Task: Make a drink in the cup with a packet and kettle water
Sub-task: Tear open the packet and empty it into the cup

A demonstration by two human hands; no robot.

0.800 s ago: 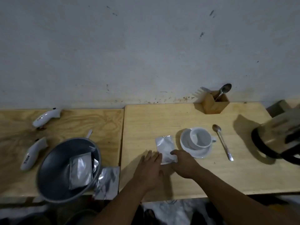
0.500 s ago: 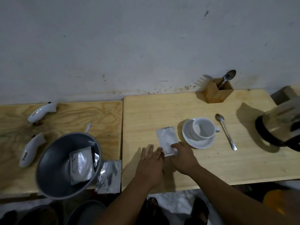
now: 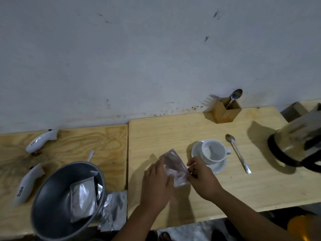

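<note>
Barely begun: your left hand [image 3: 157, 178] and right hand [image 3: 201, 176] pinch the unopened-looking packet [image 3: 174, 168]. Cup [image 3: 212, 151] empty, kettle [image 3: 295, 145] untouched.

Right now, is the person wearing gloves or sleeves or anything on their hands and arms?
No. The left hand and the right hand are both bare, with no gloves. Both forearms are bare too, as far as the picture shows them: no sleeves or cuffs reach into view. I can see no watch, ring or bracelet on either wrist or hand, though the picture is a little blurry there.
</note>
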